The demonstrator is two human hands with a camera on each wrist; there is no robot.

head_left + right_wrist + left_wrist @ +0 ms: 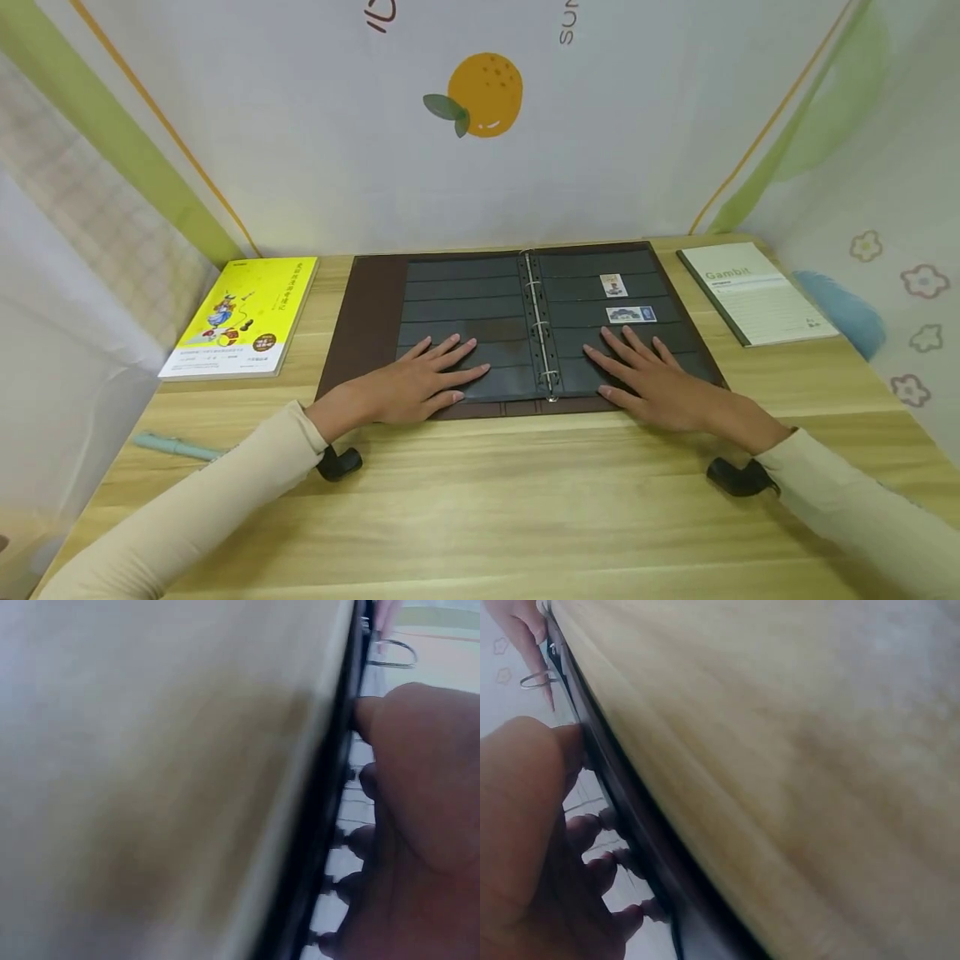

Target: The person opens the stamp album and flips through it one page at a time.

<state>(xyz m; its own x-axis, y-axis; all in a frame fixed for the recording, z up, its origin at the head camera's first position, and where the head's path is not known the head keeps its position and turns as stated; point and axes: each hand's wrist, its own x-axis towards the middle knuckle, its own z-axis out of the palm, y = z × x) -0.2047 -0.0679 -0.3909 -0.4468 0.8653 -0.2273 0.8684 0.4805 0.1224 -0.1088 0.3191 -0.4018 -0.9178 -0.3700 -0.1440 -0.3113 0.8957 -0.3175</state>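
Dark brown and lying open flat, the ring binder (517,325) sits at the middle of the wooden table (480,500), its long axis running left to right and its metal rings (538,321) lined up from the near edge toward the back wall. Your left hand (416,379) rests palm down, fingers straight, on the lower left page; your right hand (652,379) lies the same way on the lower right page. Neither grips anything. Two stamps (622,300) sit in the pockets of the right page, their designs too small to read. A yellow book (240,317) lies to the left, a white notebook (757,292) to the right, a pale green pen (176,447) near your left sleeve. Both wrist views are blurred, showing only fingers against the binder's edge.
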